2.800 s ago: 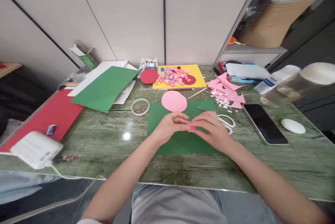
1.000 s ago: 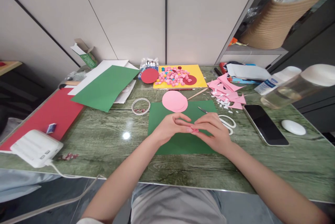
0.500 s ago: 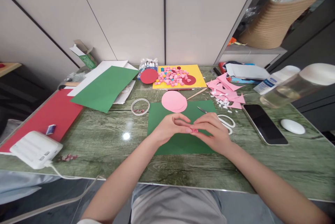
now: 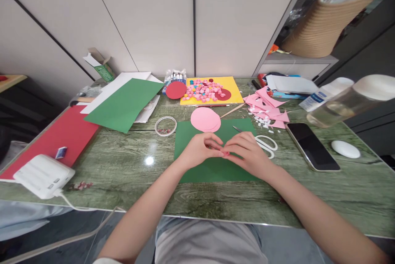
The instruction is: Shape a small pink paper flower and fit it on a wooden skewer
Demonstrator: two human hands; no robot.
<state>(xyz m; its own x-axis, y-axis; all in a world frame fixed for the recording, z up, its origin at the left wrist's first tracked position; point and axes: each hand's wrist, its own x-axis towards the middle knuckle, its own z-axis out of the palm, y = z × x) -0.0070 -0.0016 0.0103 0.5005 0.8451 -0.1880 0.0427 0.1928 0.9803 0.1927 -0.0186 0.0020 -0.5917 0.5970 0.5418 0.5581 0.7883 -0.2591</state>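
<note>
Over a green paper sheet, my left hand and my right hand meet at the fingertips. Both pinch a small pink piece of paper, mostly covered by the fingers. Two overlapping pink paper circles lie at the sheet's far edge, beyond my left hand. White-handled scissors rest beside my right hand, partly hidden by it. Farther back, many small pink balls, with a few blue and yellow ones, are heaped on yellow paper.
A tape roll lies left of the green sheet. Pink paper scraps, a phone, a white mouse-shaped object and a bottle are on the right. A white power adapter with a cable sits front left.
Both hands stay together on the small pink piece. The fingertips have shifted slightly left, and the right fingers have moved a little over the piece.
</note>
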